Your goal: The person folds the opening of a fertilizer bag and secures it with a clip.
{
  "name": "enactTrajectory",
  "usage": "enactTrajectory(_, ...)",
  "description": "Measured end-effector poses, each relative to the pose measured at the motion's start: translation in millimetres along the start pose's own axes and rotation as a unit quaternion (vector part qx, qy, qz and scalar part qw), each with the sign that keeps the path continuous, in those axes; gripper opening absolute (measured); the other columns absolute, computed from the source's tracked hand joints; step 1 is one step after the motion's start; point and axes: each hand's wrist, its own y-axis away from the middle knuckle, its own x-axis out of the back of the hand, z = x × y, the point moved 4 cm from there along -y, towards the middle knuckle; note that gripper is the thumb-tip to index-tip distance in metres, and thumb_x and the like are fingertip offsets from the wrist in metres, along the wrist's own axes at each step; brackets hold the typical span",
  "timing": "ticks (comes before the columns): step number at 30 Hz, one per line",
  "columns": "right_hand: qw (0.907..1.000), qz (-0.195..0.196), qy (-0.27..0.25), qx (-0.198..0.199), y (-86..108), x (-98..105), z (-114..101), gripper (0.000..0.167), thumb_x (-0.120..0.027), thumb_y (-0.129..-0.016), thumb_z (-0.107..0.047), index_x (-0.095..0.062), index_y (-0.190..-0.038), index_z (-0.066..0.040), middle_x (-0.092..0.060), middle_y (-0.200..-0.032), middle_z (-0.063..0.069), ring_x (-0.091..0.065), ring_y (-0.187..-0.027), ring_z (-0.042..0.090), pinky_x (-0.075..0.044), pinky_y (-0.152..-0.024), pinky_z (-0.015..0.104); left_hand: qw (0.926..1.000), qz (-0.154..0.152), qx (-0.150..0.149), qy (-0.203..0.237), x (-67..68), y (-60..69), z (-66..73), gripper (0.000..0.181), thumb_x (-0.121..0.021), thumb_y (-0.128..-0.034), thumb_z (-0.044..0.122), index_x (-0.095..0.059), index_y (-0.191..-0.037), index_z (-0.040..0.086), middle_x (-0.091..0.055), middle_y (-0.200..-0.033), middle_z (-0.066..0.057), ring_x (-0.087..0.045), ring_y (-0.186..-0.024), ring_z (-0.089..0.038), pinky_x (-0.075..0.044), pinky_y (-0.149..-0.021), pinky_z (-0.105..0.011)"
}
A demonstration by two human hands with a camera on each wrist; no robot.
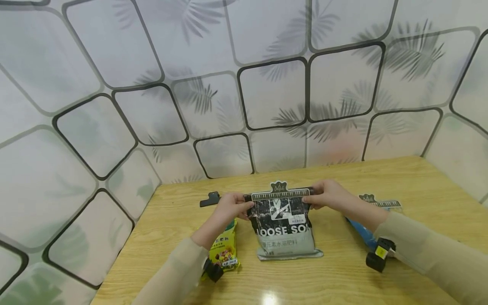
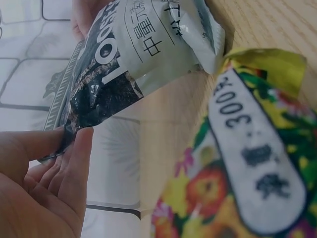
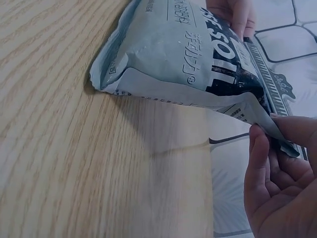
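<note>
A black-and-grey bag lettered LOOSE SO... (image 1: 286,233) stands upright on the wooden table, its lower edge near or on the wood. Along its top runs a wide clip with a piano-key pattern (image 1: 280,195). My left hand (image 1: 231,206) pinches the bag's upper left corner between thumb and fingers; the left wrist view shows the same grip on the black film (image 2: 81,111). At the upper right corner, my right hand (image 1: 327,195) pinches the folded edge, with the clip's end beside its fingers in the right wrist view (image 3: 282,183).
Left of the bag lies a yellow flower-printed packet (image 1: 225,250), partly behind my left forearm. A black clip (image 1: 210,199) rests farther back. On the right, a blue bag (image 1: 360,232) with another piano-key clip (image 1: 386,203) is partly covered by my right arm. Patterned sheeting (image 1: 274,97) borders the table (image 1: 175,237).
</note>
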Motion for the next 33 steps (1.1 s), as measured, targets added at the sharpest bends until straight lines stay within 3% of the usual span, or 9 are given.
enactTrajectory(3,1.0,0.007,0.0,-0.007,-3.8,-1,4,0.023,-0.075,-0.101,-0.018,-0.07,-0.1,0.005,-0.078,-0.092,0.014,-0.078,-0.084,0.028,-0.068,-0.084,0.045,1.0,0.002,0.006,-0.006,-1.2,-3.8,-2.3,0.053,-0.07,-0.1036,0.01,-0.036,-0.063,0.015,-0.037,-0.055,0.003,-0.074,-0.068,-0.028,-0.069,-0.081,-0.048)
enactTrajectory(8,0.9998,0.011,0.006,-0.015,-10.9,-3,10,0.029,-0.075,-0.1,-0.014,-0.058,-0.077,-0.007,-0.075,-0.079,0.008,-0.077,-0.077,0.025,-0.068,-0.081,0.043,0.9998,0.003,0.009,-0.02,-4.6,-11.0,-7.5,0.055,-0.07,-0.1035,0.009,-0.035,-0.061,0.016,-0.036,-0.052,0.004,-0.074,-0.067,-0.029,-0.069,-0.077,-0.044)
enactTrajectory(13,0.9994,0.012,-0.004,-0.031,-12.6,-8,18,0.028,-0.075,-0.099,-0.01,-0.058,-0.077,-0.007,-0.074,-0.077,0.007,-0.078,-0.074,0.021,-0.069,-0.079,0.04,0.9995,-0.009,0.017,-0.026,-9.3,-15.1,-11.4,0.058,-0.07,-0.1031,0.008,-0.034,-0.059,0.018,-0.037,-0.049,0.005,-0.073,-0.076,-0.043,-0.069,-0.076,-0.042)
enactTrajectory(17,0.9991,0.014,-0.015,-0.036,-13.4,-11,23,0.025,-0.075,-0.098,-0.007,-0.06,-0.079,-0.004,-0.074,-0.08,0.009,-0.078,-0.073,0.021,-0.069,-0.077,0.038,0.9989,-0.016,0.027,-0.035,-13.0,-18.3,-15.5,0.055,-0.07,-0.1031,0.006,-0.035,-0.062,0.016,-0.04,-0.05,0.004,-0.072,-0.066,-0.03,-0.069,-0.074,-0.04)
enactTrajectory(20,0.9993,0.013,-0.014,-0.032,-14.2,-13,25,0.022,-0.075,-0.098,-0.004,-0.062,-0.08,-0.002,-0.073,-0.08,0.011,-0.077,-0.071,0.02,-0.069,-0.075,0.037,0.9983,-0.017,0.04,-0.039,-15.1,-21.9,-18.8,0.04,-0.07,-0.1025,0.004,-0.051,-0.068,0.01,-0.057,-0.059,0.0,-0.073,-0.063,-0.018,-0.069,-0.072,-0.038)
enactTrajectory(23,0.9994,0.014,-0.009,-0.031,-15.4,-14,26,0.021,-0.075,-0.097,-0.003,-0.062,-0.08,0.0,-0.073,-0.08,0.012,-0.076,-0.069,0.017,-0.069,-0.073,0.035,0.9976,-0.018,0.047,-0.048,-16.4,-24.4,-21.4,0.018,-0.07,-0.1019,0.003,-0.068,-0.085,0.0,-0.074,-0.077,-0.011,-0.077,-0.067,-0.021,-0.069,-0.071,-0.036)
enactTrajectory(25,0.9995,0.013,-0.006,-0.029,-16.3,-14,27,0.016,-0.075,-0.096,-0.002,-0.066,-0.084,0.003,-0.074,-0.081,0.013,-0.075,-0.068,0.016,-0.069,-0.072,0.035,0.9971,-0.018,0.049,-0.056,-17.1,-25.3,-22.4,0.013,-0.071,-0.1015,0.002,-0.07,-0.088,0.0,-0.076,-0.081,-0.014,-0.079,-0.07,-0.025,-0.069,-0.07,-0.036)
enactTrajectory(30,0.9988,0.023,0.035,-0.025,-18.7,-16,29,0.018,-0.077,-0.095,-0.005,-0.067,-0.083,0.003,-0.074,-0.08,0.014,-0.072,-0.066,0.014,-0.065,-0.066,0.029,0.9958,-0.017,0.052,-0.074,-18.0,-25.3,-22.4,0.044,-0.071,-0.1014,0.003,-0.047,-0.067,0.012,-0.059,-0.061,-0.005,-0.079,-0.071,-0.028,-0.069,-0.068,-0.035)
enactTrajectory(33,0.9972,0.03,0.066,-0.018,-19.1,-18,30,0.019,-0.079,-0.094,-0.009,-0.068,-0.083,0.001,-0.074,-0.076,0.013,-0.07,-0.064,0.013,-0.059,-0.063,0.026,0.9946,-0.013,0.056,-0.086,-18.7,-24.4,-23.2,0.049,-0.071,-0.1013,0.003,-0.042,-0.064,0.015,-0.062,-0.062,-0.006,-0.08,-0.072,-0.028,-0.069,-0.068,-0.035)
